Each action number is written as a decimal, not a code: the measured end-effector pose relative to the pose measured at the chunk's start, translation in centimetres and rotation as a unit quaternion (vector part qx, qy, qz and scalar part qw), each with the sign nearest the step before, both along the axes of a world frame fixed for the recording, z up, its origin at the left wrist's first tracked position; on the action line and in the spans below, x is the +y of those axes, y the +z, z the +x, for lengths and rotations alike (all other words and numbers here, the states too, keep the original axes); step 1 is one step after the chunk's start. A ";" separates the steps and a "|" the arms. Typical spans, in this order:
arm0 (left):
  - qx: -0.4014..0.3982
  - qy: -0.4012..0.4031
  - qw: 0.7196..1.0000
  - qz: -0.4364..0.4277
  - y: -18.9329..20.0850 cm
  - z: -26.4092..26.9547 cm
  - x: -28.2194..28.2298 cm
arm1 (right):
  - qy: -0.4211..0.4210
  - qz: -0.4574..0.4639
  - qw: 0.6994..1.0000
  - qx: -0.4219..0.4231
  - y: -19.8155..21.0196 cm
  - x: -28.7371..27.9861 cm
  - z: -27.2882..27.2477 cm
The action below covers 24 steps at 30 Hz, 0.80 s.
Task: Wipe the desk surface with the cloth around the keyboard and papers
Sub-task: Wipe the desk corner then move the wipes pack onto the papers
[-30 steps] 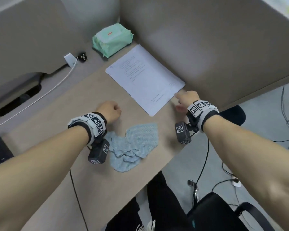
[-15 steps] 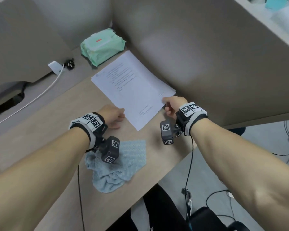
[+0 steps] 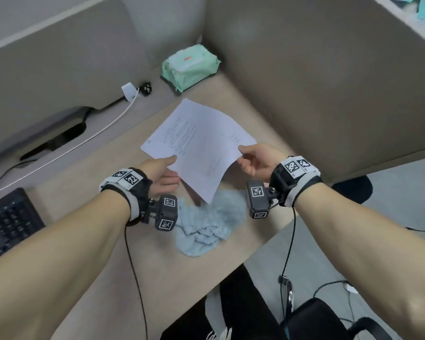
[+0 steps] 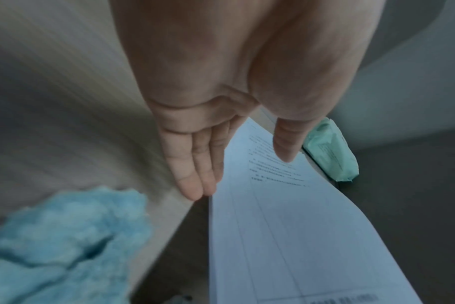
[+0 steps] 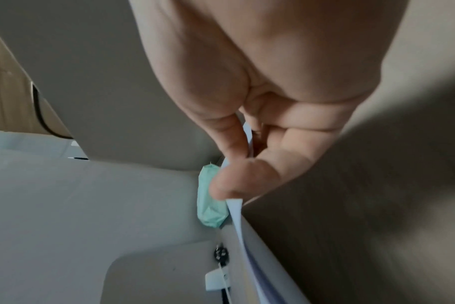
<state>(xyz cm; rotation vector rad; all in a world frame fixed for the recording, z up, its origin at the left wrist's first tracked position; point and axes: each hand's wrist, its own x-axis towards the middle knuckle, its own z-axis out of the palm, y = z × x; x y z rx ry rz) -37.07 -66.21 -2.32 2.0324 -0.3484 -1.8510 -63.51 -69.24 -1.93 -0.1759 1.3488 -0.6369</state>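
- Thin stack of white printed paper sheets (image 3: 201, 148): raised off the beige laminate desk (image 3: 157, 278) at its near side, sagging between both hands, far corner low toward the back of the desk; it hangs partly over the cloth.
- Right hand (image 3: 258, 160): pinches the right edge of the sheets between thumb and curled forefinger, as the right wrist view shows plainly.
- Left hand (image 3: 161, 171): fingers (image 4: 195, 174) straight and together beneath the left edge, thumb lying on top; a loose, flat support, not a tight grip.
- Crumpled light-blue knitted cloth (image 3: 209, 222): lies on the desk near its front edge, between the two wrists, held by neither hand.
- Black keyboard (image 3: 8, 224): at the desk's left edge, well apart from the papers.
- Green soft pack of wipes (image 3: 189, 66): in the back corner, against the grey partition (image 3: 317, 82).
- White cable (image 3: 103, 128): runs along the back of the desk.
- Step in hand, as judged: clearing the papers so the surface beneath can be wiped; no wiping is under way.
- Next move, as judged: set the sheets down away from the patch to be wiped, free one hand, then take up the cloth.
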 end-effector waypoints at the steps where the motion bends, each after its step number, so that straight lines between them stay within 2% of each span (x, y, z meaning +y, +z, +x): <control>1: 0.016 0.009 1.000 0.007 0.1 1.0 0.7 | -0.001 -0.005 1.000 -0.016 0.4 0.5 1.2; 6: 0.056 0.029 0.998 0.026 0.9 4.4 4.5 | 0.018 -0.040 0.995 -0.085 3.2 2.0 7.4; 10: 0.104 0.068 0.992 0.002 1.5 8.1 6.4 | 0.064 -0.068 0.989 -0.113 5.3 2.7 12.2; 13: 0.126 0.146 0.980 -0.041 2.8 11.0 7.0 | 0.147 -0.093 0.980 -0.095 5.8 3.5 14.9; 16: 0.114 0.229 0.963 -0.083 3.8 14.0 7.3 | 0.261 -0.127 0.955 -0.060 5.1 4.3 15.4; 18: 0.065 0.220 0.965 -0.127 3.9 16.6 7.9 | 0.320 -0.127 0.938 -0.048 4.6 4.9 15.9; 21: -0.073 0.150 0.971 -0.170 4.0 21.0 9.2 | 0.370 -0.129 0.919 -0.047 3.7 5.4 17.4; 24: -0.244 0.030 0.960 -0.137 1.3 25.6 11.1 | 0.411 -0.137 0.901 -0.018 3.0 6.2 20.1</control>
